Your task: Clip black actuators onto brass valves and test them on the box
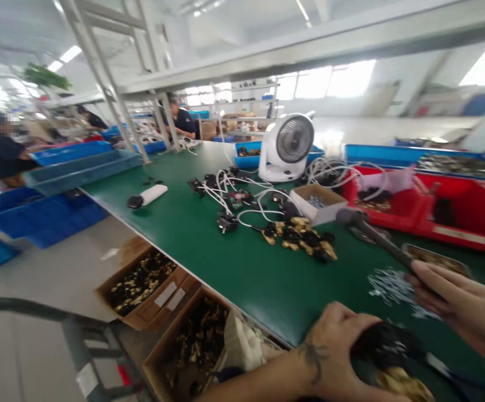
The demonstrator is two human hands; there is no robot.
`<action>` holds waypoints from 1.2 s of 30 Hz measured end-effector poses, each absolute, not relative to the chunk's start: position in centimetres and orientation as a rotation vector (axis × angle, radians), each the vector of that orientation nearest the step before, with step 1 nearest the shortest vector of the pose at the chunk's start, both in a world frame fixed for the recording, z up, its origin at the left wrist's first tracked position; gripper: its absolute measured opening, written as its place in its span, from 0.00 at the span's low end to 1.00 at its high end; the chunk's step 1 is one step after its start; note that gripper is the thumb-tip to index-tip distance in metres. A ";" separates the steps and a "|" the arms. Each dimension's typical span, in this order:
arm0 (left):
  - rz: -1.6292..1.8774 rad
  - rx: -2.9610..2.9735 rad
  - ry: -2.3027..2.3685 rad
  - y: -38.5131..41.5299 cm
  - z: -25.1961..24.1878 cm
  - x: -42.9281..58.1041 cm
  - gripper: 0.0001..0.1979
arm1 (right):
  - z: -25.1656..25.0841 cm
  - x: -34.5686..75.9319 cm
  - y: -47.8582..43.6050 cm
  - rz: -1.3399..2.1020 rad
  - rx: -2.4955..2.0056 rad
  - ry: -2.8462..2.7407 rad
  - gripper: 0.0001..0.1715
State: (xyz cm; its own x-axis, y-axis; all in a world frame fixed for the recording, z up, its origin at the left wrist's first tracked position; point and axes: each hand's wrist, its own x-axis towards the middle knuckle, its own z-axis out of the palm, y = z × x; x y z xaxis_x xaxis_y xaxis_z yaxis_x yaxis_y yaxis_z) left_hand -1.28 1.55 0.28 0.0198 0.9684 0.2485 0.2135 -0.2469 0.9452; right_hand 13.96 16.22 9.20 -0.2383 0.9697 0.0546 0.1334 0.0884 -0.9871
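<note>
Left hand (336, 352): fingers around black part (387, 341)
Right hand (455, 304): fingers clamped on dark tool (376, 235)
Silvery pieces (387, 286): beside right fingers

A broad bare strip of the green tabletop (209, 262) runs along its pale long edge, from the white oblong device with a black end (153, 195) to the left hand (332, 346), which curls round a glossy black part (387, 341); inward from that edge, tangled white cables with black plugs (242, 196) and clustered gold-and-black parts (303, 237) block passage; along the opposite edge, red plastic bins (455, 215) form a wall; the dark long-handled tool (374, 233) in the right hand (455, 304) slants between bins and loose silver screws (388, 285).
</note>
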 end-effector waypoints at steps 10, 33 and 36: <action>1.300 1.600 1.230 0.2 1.5 -1.2 0.37 | 13.1 21.9 1.5 0.950 -1.339 -1.549 0.18; 1.348 1.873 1.348 0.1 1.5 -0.8 0.32 | 13.7 23.8 0.1 1.111 -1.446 -1.738 0.35; 1.322 1.844 1.343 0.0 1.5 -0.9 0.32 | 13.3 23.5 0.2 1.246 -1.584 -2.040 0.37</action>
State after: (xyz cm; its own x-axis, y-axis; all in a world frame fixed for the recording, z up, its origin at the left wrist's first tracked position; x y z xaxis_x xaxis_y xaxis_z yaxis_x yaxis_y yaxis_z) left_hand -0.89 0.03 1.50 0.0422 0.9106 0.4110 0.4254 -0.3886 0.8173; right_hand 23.55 0.20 13.28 -0.3636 0.8889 -0.2787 0.6540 0.0305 -0.7559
